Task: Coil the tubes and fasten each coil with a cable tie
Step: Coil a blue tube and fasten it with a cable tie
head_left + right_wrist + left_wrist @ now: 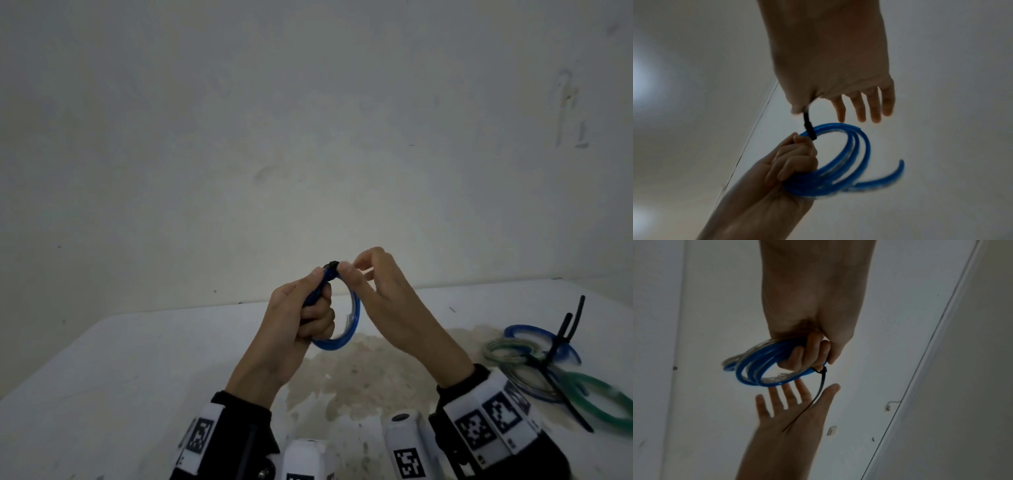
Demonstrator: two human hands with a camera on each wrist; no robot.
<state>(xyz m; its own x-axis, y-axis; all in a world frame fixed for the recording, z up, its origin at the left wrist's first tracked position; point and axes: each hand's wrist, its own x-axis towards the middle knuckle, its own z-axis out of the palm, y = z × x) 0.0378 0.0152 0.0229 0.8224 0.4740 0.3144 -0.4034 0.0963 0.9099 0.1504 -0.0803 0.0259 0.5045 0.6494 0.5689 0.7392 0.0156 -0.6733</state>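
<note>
Blue coil [346, 329] gripped in left hand [301, 325].

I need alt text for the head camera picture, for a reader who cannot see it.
Two hands hold a blue tube coil above a white table: the left hand grips it, and the right hand pinches the black cable tie at its top. More tied coils lie at the right.
</note>
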